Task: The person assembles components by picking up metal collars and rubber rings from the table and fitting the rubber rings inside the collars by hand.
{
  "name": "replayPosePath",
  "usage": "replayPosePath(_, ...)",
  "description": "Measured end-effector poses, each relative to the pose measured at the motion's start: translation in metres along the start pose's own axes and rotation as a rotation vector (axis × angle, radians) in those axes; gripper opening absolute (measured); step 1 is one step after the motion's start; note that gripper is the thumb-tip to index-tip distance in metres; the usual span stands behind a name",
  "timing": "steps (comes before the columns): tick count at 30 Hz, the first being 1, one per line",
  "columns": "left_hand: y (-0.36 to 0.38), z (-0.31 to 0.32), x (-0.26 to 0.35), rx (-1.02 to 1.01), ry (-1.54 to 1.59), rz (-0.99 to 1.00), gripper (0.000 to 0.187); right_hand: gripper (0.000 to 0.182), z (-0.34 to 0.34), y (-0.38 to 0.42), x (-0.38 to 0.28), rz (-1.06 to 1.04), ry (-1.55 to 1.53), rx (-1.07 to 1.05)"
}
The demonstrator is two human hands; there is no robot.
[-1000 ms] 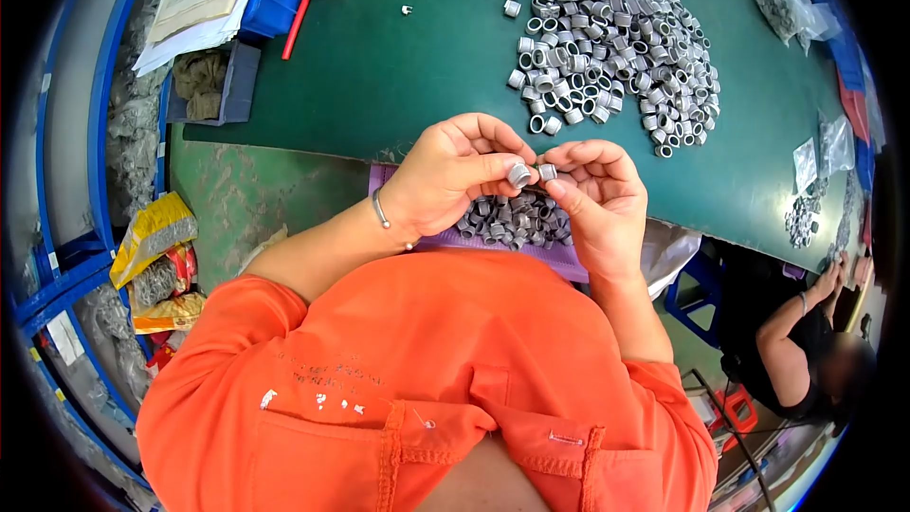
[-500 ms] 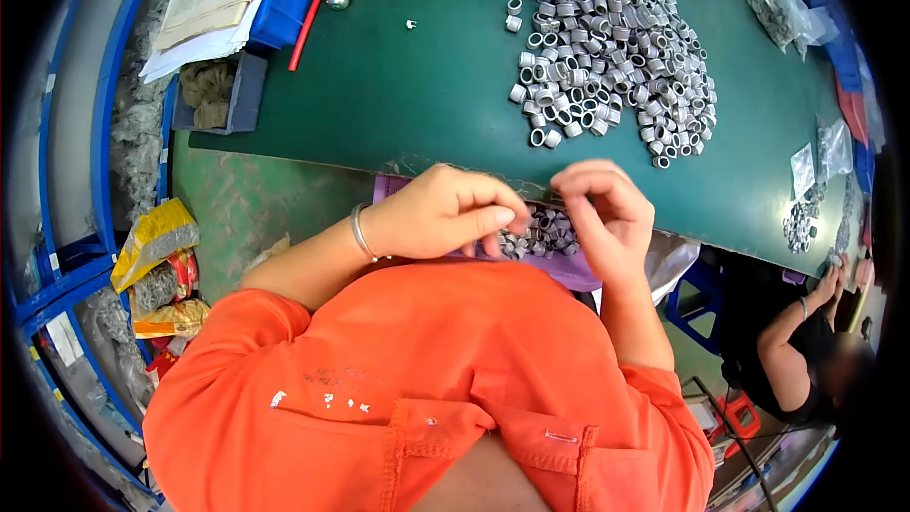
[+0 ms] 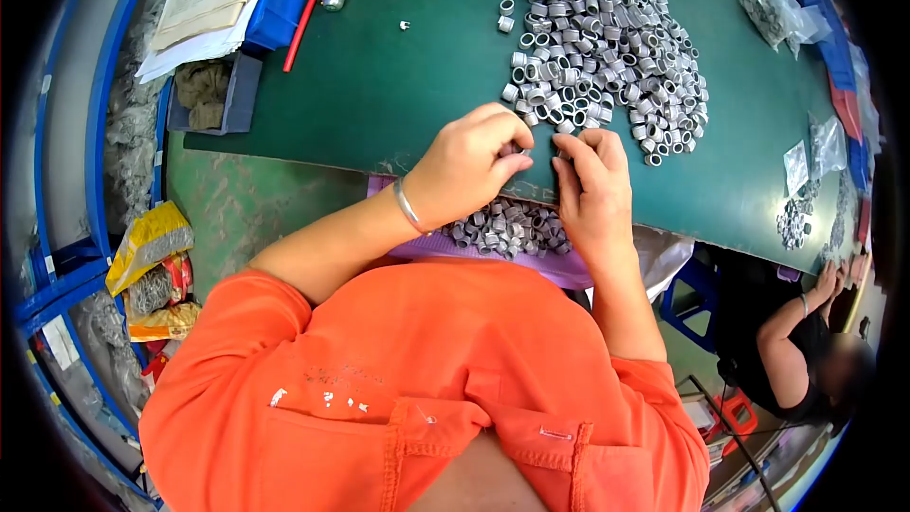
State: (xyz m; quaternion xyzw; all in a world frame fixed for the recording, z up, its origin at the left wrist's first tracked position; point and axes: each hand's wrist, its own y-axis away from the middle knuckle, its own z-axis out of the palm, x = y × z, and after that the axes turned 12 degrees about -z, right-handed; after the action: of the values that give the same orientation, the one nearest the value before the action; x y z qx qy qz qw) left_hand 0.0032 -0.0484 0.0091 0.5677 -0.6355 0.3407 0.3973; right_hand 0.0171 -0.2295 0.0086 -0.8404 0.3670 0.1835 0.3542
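Note:
A heap of short grey metal rings (image 3: 607, 47) lies on the green tabletop (image 3: 379, 95). My left hand (image 3: 474, 156) is at the near edge of that heap, thumb and fingers bent together in a pinch. A dark bit shows at its fingertips, too small to make out. Facing it, my right hand (image 3: 595, 180) is also pinched, with a speck of grey at its fingertips. Below both hands, between the table edge and my body, a purple tray (image 3: 431, 245) holds more grey metal pieces (image 3: 512, 228), partly covered by my right wrist.
At the back left are a blue bin (image 3: 284, 9) with papers (image 3: 204, 0), a red pen (image 3: 301, 33) and a grey box (image 3: 237, 100). Plastic bags (image 3: 782, 14) lie at the far right. A co-worker (image 3: 787, 351) sits at the right. Blue shelving (image 3: 100, 152) stands left.
Both hands have moved forward from over the purple tray to the near edge of the ring heap. More of the tray's contents now shows. The view has shifted slightly.

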Motion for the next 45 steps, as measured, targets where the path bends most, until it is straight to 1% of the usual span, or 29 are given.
replayPosePath(1,0.002,-0.002,0.003,-0.077,0.182,-0.172,0.019,0.024,-0.001,0.003,0.002,0.017,0.005,-0.014)
replayPosePath(2,0.003,-0.004,0.005,-0.077,0.181,-0.176,0.019,0.024,-0.002,0.003,0.000,0.018,0.002,-0.016)
replayPosePath(4,0.004,-0.008,0.008,-0.259,0.778,-0.543,0.016,0.021,-0.004,0.003,-0.005,0.322,-0.442,0.098)
replayPosePath(5,0.005,-0.009,0.013,-0.235,0.813,-0.559,0.012,0.017,-0.001,0.004,-0.004,0.451,-0.786,0.200)
replayPosePath(6,0.007,-0.010,0.010,-0.234,0.813,-0.562,0.012,0.016,-0.006,0.002,-0.008,0.598,-1.120,0.247)
replayPosePath(8,0.010,-0.012,0.003,-0.330,1.109,-0.609,0.018,0.018,-0.009,-0.001,-0.010,0.709,-1.330,0.305)
replayPosePath(9,0.011,-0.012,0.003,-0.334,1.111,-0.613,0.018,0.018,-0.008,0.003,-0.007,0.714,-1.327,0.308)
replayPosePath(11,0.013,-0.014,0.005,-0.362,1.248,-0.607,0.019,0.021,-0.006,0.011,0.001,0.674,-1.640,0.268)
replayPosePath(12,0.013,-0.015,0.005,-0.362,1.248,-0.608,0.019,0.021,-0.005,0.012,0.000,0.675,-1.641,0.268)
replayPosePath(14,0.013,-0.015,0.006,-0.390,1.296,-0.636,0.020,0.024,-0.003,0.012,-0.001,0.696,-1.746,0.246)
replayPosePath(17,0.014,-0.015,0.004,-0.446,1.375,-0.644,0.020,0.023,-0.002,0.013,-0.001,0.700,-1.759,0.215)
replayPosePath(22,0.015,-0.013,0.000,-0.450,1.376,-0.665,0.018,0.021,-0.002,0.014,-0.002,0.714,-1.800,0.188)
replayPosePath(25,0.015,-0.013,0.001,-0.453,1.373,-0.665,0.016,0.019,-0.003,0.014,-0.003,0.679,-1.818,0.219)
replayPosePath(28,0.015,-0.013,0.002,-0.447,1.353,-0.674,0.013,0.018,0.000,0.015,-0.005,0.642,-1.795,0.257)
replayPosePath(30,0.016,-0.013,0.004,-0.446,1.349,-0.679,0.012,0.015,-0.001,0.016,-0.009,0.578,-1.697,0.266)
replayPosePath(31,0.017,-0.013,0.005,-0.435,1.328,-0.663,0.011,0.015,0.000,0.018,-0.009,0.579,-1.697,0.266)
replayPosePath(33,0.019,-0.014,0.005,-0.425,1.306,-0.646,0.013,0.016,0.001,0.021,-0.008,0.337,-1.440,0.205)
replayPosePath(34,0.021,-0.018,0.005,-0.438,0.984,-0.475,0.016,0.016,-0.003,0.022,-0.009,0.332,-1.440,0.207)
replayPosePath(35,0.021,-0.020,0.005,-0.439,0.659,-0.300,0.019,0.017,-0.009,0.022,-0.009,0.266,-1.260,0.099)
replayPosePath(36,0.021,-0.019,0.009,-0.402,0.505,-0.200,0.021,0.019,-0.014,0.020,-0.007,0.202,-1.076,-0.004)
replayPosePath(37,0.020,-0.019,0.010,-0.350,0.358,-0.127,0.017,0.019,-0.016,0.017,-0.005,0.112,-0.830,-0.013)
replayPosePath(38,0.018,-0.019,0.011,-0.295,0.212,-0.056,0.014,0.019,-0.015,0.012,-0.004,0.107,-0.829,-0.013)
replayPosePath(40,0.005,-0.011,0.012,0.029,-0.099,0.150,0.016,0.016,-0.009,0.000,-0.001,0.096,-0.206,0.126)
replayPosePath(41,0.000,-0.007,0.012,0.059,-0.141,0.111,0.027,0.017,-0.002,-0.003,0.002,0.162,-0.168,0.163)
replayPosePath(42,-0.007,-0.003,0.012,0.122,-0.202,0.130,0.029,0.020,0.002,-0.007,0.006,0.146,-0.083,0.152)
replayPosePath(44,-0.015,0.001,0.008,0.176,-0.296,0.205,0.028,0.021,0.006,-0.010,0.008,0.079,0.040,0.117)
replayPosePath(45,-0.014,0.002,0.007,0.176,-0.295,0.206,0.028,0.023,0.006,-0.010,0.008,0.048,0.068,0.108)
